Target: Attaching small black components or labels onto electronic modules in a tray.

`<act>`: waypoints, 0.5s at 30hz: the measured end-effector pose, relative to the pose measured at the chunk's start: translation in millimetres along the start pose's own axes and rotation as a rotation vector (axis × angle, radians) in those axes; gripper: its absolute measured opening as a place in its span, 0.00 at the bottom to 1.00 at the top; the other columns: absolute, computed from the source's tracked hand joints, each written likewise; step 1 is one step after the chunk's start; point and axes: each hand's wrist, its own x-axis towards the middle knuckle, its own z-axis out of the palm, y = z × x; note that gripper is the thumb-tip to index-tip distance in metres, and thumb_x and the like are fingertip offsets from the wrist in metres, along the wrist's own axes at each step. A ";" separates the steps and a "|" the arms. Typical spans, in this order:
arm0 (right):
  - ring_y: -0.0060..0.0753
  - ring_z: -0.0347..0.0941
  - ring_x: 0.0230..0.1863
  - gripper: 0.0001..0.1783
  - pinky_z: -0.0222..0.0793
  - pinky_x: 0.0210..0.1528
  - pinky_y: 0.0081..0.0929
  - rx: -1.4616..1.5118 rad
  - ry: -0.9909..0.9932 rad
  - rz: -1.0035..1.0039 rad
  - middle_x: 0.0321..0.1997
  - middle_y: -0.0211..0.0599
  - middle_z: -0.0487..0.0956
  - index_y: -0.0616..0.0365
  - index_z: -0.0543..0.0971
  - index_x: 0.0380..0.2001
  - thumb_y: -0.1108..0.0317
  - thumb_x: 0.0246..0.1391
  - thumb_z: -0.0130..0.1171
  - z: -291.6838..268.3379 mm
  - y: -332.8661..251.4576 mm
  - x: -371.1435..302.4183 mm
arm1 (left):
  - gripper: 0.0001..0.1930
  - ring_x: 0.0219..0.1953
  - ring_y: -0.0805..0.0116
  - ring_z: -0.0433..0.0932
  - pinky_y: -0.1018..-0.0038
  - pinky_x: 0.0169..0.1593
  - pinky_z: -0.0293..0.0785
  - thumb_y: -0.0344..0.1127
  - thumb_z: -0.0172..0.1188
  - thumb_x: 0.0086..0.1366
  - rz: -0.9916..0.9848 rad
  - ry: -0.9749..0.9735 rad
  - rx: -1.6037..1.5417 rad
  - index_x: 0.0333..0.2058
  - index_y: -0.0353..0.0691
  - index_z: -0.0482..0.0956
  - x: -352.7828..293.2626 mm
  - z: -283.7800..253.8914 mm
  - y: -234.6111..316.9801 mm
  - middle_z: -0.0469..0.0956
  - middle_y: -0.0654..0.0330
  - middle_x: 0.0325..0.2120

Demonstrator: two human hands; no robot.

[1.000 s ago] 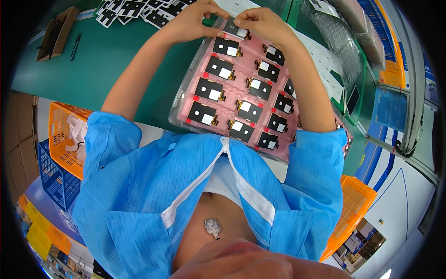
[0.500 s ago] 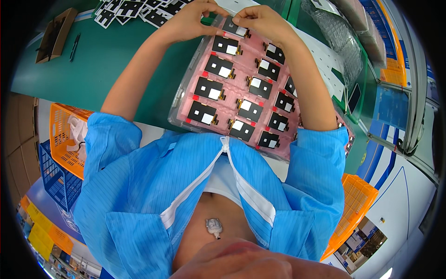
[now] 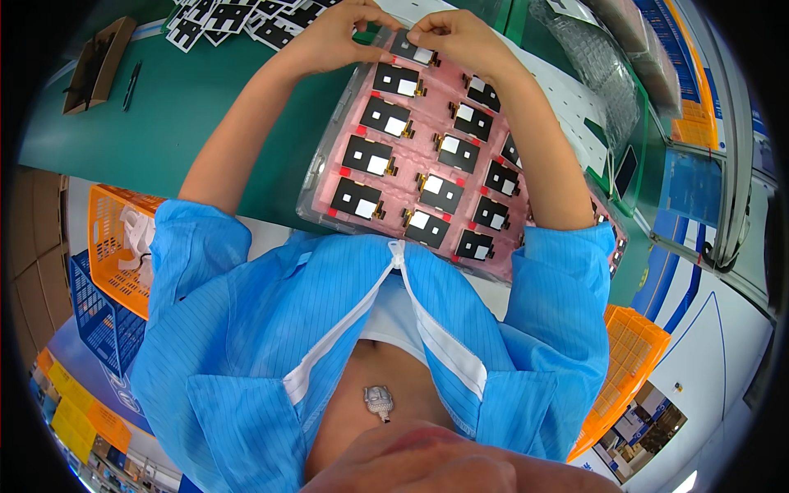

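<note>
A tray with a pink lining [image 3: 423, 103] lies in front of me, tilted in view, holding several thin black panels with white patches and short gold-brown connector tails. At its far end lies one such black panel [image 3: 403, 48], between my hands. My left hand [image 3: 341, 37] has thumb and forefinger at the left end of this panel, set apart around it. My right hand [image 3: 460, 39] is closed in a pinch at the panel's far edge; what the fingertips hold is too small to tell. My right forearm covers some panels on the tray's right side.
Black-and-white cut pieces [image 3: 234, 18] are heaped at the far left of the green table [image 3: 205, 99]. A cardboard box [image 3: 100, 62] and a pen [image 3: 131, 85] lie left. Bubble wrap [image 3: 588, 62] is at the far right. Orange baskets [image 3: 115, 246] [image 3: 629, 353] flank me.
My right hand has shifted very slightly left along the panel's far edge. The tray's far part appears a touch further left. My left hand stays nearly still.
</note>
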 end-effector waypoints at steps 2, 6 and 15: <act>0.19 0.70 0.30 0.13 0.66 0.35 0.19 -0.007 0.004 0.003 0.29 0.29 0.79 0.62 0.81 0.34 0.63 0.53 0.62 -0.2 -0.5 -0.1 | 0.23 0.41 0.62 0.72 0.70 0.45 0.69 0.34 0.74 0.42 -0.001 0.005 -0.006 0.41 0.40 0.81 0.4 -0.1 -1.6 0.70 0.56 0.37; 0.18 0.70 0.29 0.13 0.65 0.34 0.19 -0.007 0.010 0.000 0.28 0.28 0.78 0.61 0.81 0.34 0.62 0.52 0.62 1.1 0.8 -2.3 | 0.23 0.41 0.62 0.72 0.70 0.45 0.69 0.35 0.74 0.42 0.006 0.006 0.005 0.40 0.40 0.81 0.9 -0.8 -0.8 0.70 0.56 0.37; 0.15 0.66 0.27 0.11 0.64 0.32 0.17 -0.017 0.084 -0.014 0.25 0.24 0.75 0.61 0.80 0.32 0.64 0.52 0.63 7.3 -10.3 -10.8 | 0.22 0.41 0.61 0.72 0.70 0.45 0.68 0.34 0.72 0.42 -0.038 0.007 -0.009 0.40 0.39 0.81 -0.3 1.1 -2.9 0.71 0.56 0.36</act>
